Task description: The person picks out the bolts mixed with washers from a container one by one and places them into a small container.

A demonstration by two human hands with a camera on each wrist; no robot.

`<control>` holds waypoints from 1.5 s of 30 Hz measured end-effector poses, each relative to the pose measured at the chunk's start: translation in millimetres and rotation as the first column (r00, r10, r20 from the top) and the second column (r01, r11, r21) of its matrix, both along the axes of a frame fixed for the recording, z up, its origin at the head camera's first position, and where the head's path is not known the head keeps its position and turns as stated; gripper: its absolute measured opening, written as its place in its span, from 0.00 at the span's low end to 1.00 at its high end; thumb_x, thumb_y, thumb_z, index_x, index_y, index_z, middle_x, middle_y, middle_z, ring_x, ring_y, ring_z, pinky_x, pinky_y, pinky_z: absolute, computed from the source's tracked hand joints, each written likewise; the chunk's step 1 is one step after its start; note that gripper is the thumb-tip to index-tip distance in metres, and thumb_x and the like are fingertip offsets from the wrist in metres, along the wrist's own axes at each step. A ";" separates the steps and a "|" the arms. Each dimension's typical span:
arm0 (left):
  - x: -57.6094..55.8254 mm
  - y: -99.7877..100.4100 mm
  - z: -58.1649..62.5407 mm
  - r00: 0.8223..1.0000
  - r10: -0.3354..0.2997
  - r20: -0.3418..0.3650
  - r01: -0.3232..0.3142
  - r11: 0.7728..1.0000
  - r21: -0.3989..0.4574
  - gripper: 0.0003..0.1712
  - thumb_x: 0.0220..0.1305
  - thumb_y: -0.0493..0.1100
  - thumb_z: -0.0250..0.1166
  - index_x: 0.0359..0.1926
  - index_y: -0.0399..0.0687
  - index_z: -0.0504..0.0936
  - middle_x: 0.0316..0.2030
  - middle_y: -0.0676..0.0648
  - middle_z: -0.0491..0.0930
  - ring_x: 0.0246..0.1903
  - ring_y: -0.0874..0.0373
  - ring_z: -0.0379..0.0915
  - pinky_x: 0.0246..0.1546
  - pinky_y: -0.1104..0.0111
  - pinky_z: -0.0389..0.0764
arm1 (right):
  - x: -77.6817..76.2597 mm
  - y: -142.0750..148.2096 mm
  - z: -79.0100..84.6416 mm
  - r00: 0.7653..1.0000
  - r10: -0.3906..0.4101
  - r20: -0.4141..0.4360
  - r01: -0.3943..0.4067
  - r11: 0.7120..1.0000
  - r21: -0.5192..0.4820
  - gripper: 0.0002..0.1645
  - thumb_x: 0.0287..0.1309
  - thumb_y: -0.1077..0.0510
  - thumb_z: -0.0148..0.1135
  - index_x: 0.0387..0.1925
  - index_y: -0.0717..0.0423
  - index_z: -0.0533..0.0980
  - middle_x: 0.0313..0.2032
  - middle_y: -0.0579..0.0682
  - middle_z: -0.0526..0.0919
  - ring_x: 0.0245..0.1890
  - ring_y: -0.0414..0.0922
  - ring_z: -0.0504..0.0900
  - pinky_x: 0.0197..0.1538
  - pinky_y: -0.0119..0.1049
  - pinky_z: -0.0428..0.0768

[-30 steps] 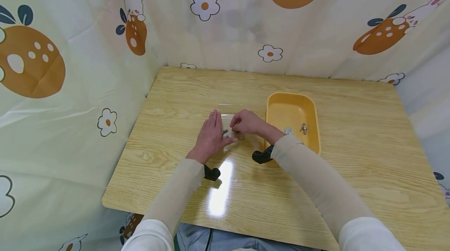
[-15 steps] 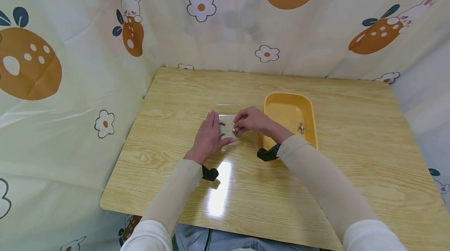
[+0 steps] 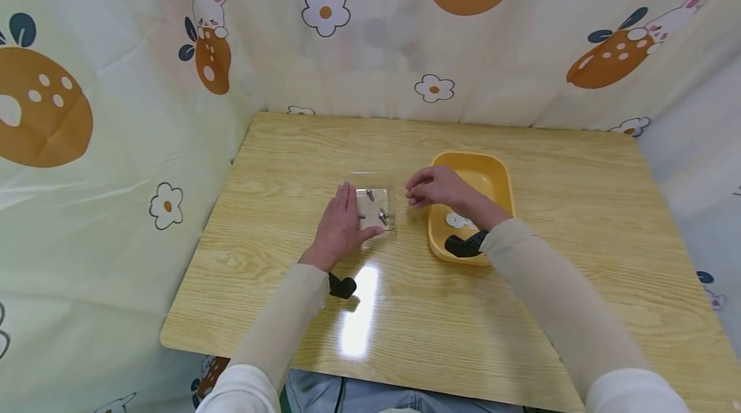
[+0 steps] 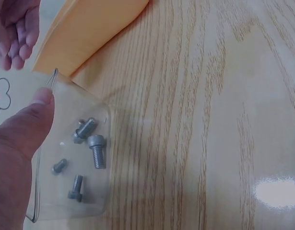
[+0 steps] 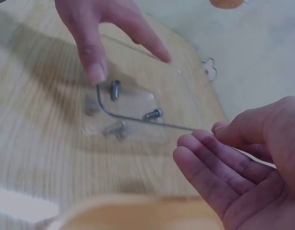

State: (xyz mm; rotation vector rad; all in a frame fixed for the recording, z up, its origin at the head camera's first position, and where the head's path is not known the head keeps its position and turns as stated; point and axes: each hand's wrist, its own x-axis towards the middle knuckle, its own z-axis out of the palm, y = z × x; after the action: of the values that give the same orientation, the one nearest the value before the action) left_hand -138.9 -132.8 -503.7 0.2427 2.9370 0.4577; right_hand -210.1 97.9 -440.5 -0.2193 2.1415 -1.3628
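A clear plastic box (image 3: 370,206) stands on the table with several metal bolts (image 4: 98,152) lying loose on its floor. My left hand (image 3: 341,223) rests along its left side, fingers straight. In the left wrist view the thumb (image 4: 34,120) touches the rim. My right hand (image 3: 442,189) is in the air right of the box, over the left edge of the yellow tray (image 3: 483,172). Its fingers (image 5: 209,175) are loosely bent, with nothing seen between them. White round discs (image 3: 454,220) lie in the tray, partly covered by my right arm.
The wooden table (image 3: 278,168) is backed by a patterned curtain (image 3: 370,65). Black mounts stick out at the right wrist (image 3: 466,246) and the left wrist (image 3: 343,285). A bright light reflection (image 3: 359,310) lies on the tabletop near its front edge.
My right hand was low over the box with its fingers at a bolt; it has let go and moved right, toward the tray. More bolts now show in the box. The left hand stays put.
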 end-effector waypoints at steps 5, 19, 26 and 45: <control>1.2 1.7 2.3 1.000 -0.007 0.012 0.007 1.000 0.000 0.64 0.62 0.71 0.59 0.78 0.34 0.38 0.79 0.36 0.38 0.79 0.45 0.35 0.78 0.56 0.46 | 0.6 22.3 3.0 1.000 -0.015 -0.021 0.015 1.000 -0.023 0.16 0.72 0.64 0.51 0.53 0.73 0.73 0.46 0.64 0.82 0.40 0.48 0.86 0.53 0.48 0.84; -0.3 23.0 15.2 0.997 -0.063 -0.043 0.066 0.993 0.095 0.65 0.61 0.67 0.65 0.78 0.35 0.37 0.79 0.37 0.36 0.79 0.47 0.33 0.78 0.58 0.43 | 3.0 68.7 6.1 0.996 -0.087 -0.013 0.087 0.996 0.021 0.20 0.73 0.63 0.50 0.57 0.77 0.69 0.49 0.69 0.80 0.36 0.38 0.85 0.46 0.35 0.86; -2.1 39.7 19.9 0.992 -0.110 -0.054 0.114 0.989 0.092 0.65 0.60 0.68 0.64 0.78 0.35 0.37 0.79 0.38 0.36 0.79 0.48 0.33 0.78 0.59 0.43 | 3.7 88.3 2.4 0.993 -0.119 -0.013 0.120 0.992 0.046 0.19 0.73 0.64 0.49 0.56 0.78 0.69 0.46 0.66 0.81 0.34 0.38 0.85 0.48 0.39 0.86; -5.0 94.4 23.6 0.980 -0.196 -0.024 0.196 0.981 0.006 0.68 0.58 0.74 0.61 0.78 0.38 0.37 0.79 0.41 0.37 0.79 0.49 0.33 0.78 0.59 0.44 | 2.5 107.9 -1.5 0.984 -0.092 -0.151 0.143 0.916 0.376 0.20 0.72 0.61 0.49 0.56 0.74 0.72 0.49 0.71 0.80 0.46 0.61 0.84 0.54 0.49 0.83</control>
State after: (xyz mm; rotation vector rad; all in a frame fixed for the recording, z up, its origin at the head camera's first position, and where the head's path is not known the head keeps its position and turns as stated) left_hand -143.9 -38.4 -480.1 0.5363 2.8940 0.4412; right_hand -207.6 205.8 -442.0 -0.0219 2.5169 -0.9789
